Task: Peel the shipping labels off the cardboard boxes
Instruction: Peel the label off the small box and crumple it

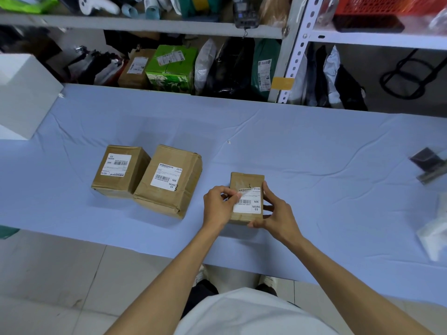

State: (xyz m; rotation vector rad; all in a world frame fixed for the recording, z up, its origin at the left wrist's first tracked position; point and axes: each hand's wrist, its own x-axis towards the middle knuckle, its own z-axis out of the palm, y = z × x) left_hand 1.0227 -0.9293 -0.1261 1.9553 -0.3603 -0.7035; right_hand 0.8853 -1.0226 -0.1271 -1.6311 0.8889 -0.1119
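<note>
Step in hand: peeling the shipping label (251, 207) off the small box (244, 182); its upper-left corner is lifted and curled, the rest lies flat on the cardboard
Small box: on the blue-covered table (314, 165) right in front of the person, well apart from the other two
Left hand (217, 205): thumb and fingertips pinch the raised corner
Right hand (278, 211): fingers wrapped round the box's right side, bracing it
Waiting: the middle box (189, 189) and far-left box (136, 171), side by side, labels whole
Next move: by my reckoning, a slow, low pull towards the near-right corner while the right hand holds the box firm, or the paper may tear
</note>
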